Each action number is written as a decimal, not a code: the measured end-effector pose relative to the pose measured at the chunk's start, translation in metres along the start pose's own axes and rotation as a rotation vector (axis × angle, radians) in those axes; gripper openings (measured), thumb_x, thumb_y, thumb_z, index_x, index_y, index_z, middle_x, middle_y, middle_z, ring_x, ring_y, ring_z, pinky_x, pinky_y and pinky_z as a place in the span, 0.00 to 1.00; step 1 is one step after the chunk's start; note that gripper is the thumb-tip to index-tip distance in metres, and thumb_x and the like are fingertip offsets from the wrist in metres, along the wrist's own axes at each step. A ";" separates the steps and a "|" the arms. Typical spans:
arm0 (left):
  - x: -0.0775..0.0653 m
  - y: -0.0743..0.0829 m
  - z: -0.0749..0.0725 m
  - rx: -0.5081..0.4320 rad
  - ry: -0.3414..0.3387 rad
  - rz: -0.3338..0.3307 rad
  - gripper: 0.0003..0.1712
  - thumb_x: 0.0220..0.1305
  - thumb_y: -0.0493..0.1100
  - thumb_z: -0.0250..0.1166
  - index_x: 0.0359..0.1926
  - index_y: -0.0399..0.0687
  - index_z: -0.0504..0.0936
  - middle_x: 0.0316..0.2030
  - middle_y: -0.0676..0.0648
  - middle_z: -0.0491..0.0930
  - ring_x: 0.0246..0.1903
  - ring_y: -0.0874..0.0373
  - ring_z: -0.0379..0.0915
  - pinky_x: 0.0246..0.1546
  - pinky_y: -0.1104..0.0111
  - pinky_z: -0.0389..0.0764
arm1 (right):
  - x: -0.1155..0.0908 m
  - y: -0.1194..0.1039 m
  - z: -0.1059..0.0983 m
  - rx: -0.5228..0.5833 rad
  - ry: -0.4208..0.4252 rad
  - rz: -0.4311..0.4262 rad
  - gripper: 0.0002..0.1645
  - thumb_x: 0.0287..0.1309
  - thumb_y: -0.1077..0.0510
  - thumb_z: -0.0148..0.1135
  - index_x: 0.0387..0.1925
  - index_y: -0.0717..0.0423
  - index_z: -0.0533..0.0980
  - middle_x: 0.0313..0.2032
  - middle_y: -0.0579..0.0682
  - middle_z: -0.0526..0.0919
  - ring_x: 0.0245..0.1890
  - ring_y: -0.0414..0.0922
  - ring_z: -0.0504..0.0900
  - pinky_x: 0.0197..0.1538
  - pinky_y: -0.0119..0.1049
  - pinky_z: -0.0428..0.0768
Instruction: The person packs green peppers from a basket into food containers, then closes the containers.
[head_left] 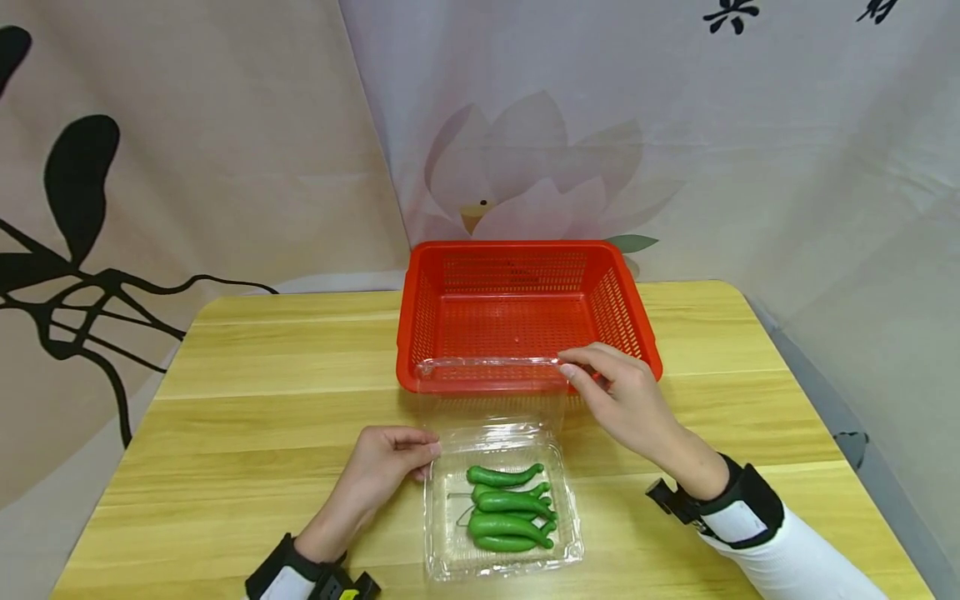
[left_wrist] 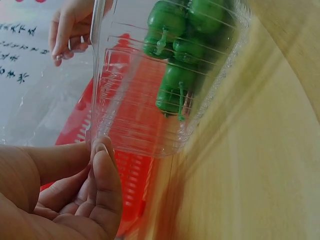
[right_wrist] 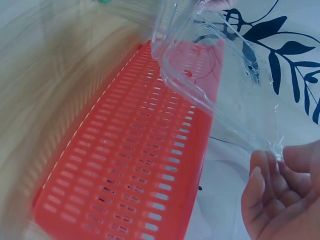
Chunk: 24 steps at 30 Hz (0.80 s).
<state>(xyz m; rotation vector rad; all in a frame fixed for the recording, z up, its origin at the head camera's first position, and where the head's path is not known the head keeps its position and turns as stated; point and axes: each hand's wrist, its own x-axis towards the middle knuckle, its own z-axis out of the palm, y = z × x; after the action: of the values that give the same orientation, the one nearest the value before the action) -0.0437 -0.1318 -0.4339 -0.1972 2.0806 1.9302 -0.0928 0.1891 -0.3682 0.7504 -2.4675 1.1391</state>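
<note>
A clear plastic clamshell box [head_left: 504, 572] sits on the table, its hinged lid [head_left: 491, 404] raised at the far side. Several green chili peppers [head_left: 512, 502] lie in the base, stacked in a rough row. My left hand [head_left: 386, 465] pinches the box's rim near its far left corner; the left wrist view shows thumb and fingertips on that thin edge. With thumb and fingers, my right hand [head_left: 626, 402] pinches the right corner of the lid, which appears in the right wrist view as a clear bent sheet [right_wrist: 240, 100].
Behind the box stands a red perforated plastic basket [head_left: 525, 385], partly seen through the raised lid. The wooden table [head_left: 285, 392] extends to both sides. A printed cloth backdrop [head_left: 247, 150] hangs behind it.
</note>
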 end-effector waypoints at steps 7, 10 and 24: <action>0.004 0.001 0.005 -0.018 0.001 -0.010 0.11 0.64 0.29 0.71 0.46 0.24 0.87 0.29 0.39 0.86 0.25 0.57 0.79 0.29 0.70 0.84 | -0.005 0.001 -0.005 0.006 0.020 -0.067 0.13 0.62 0.70 0.71 0.47 0.58 0.87 0.39 0.43 0.87 0.30 0.36 0.77 0.29 0.23 0.76; 0.006 0.001 0.006 -0.019 -0.009 -0.004 0.12 0.65 0.29 0.71 0.47 0.23 0.86 0.30 0.40 0.86 0.26 0.57 0.79 0.30 0.70 0.85 | -0.009 0.001 -0.008 0.002 0.027 -0.079 0.13 0.61 0.72 0.71 0.45 0.57 0.87 0.39 0.43 0.87 0.29 0.35 0.77 0.28 0.22 0.75; 0.009 0.005 0.013 0.017 0.011 -0.007 0.10 0.65 0.30 0.71 0.45 0.26 0.88 0.30 0.39 0.86 0.27 0.58 0.79 0.31 0.69 0.85 | -0.024 -0.003 -0.019 0.016 0.000 -0.149 0.16 0.56 0.76 0.71 0.43 0.58 0.85 0.39 0.44 0.86 0.30 0.35 0.76 0.31 0.22 0.75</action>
<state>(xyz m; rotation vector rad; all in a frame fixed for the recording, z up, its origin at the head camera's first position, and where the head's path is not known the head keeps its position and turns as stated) -0.0518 -0.1177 -0.4329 -0.2115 2.0992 1.9109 -0.0705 0.2104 -0.3663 0.9213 -2.3603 1.1048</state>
